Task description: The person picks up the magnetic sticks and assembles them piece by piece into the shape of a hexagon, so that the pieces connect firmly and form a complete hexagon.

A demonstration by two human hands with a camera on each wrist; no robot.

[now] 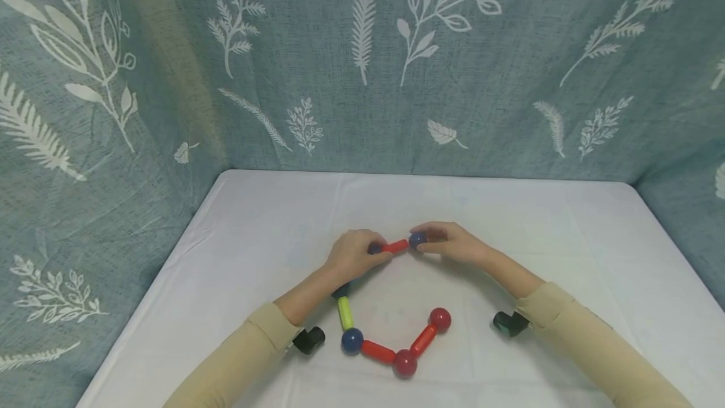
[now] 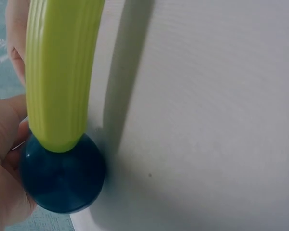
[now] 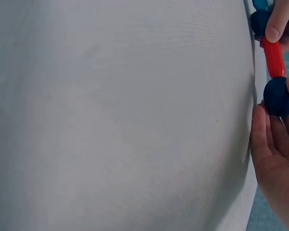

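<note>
My left hand [image 1: 354, 257] grips a red rod [image 1: 396, 246] near its joint with a blue ball, which the fingers partly cover. At the rod's other end, my right hand [image 1: 450, 242] pinches a second blue ball [image 1: 418, 241] between thumb and fingers. The right wrist view has this ball [image 3: 278, 97] against the rod's tip. A blue piece [image 3: 261, 4] joins the left hand's ball there. Below the left hand, a yellow-green rod [image 1: 345, 313] links a dark blue ball [image 1: 341, 291] to a blue ball [image 1: 352, 340]; the left wrist view shows the rod [image 2: 62, 72] close up.
From the near blue ball the chain continues through a red rod [image 1: 378, 352], a red ball [image 1: 404, 364] and another red rod [image 1: 423, 340] to a red ball [image 1: 440, 320]. A white cloth [image 1: 272, 225] covers the table. Patterned blue-green curtains [image 1: 328, 49] hang behind and beside it.
</note>
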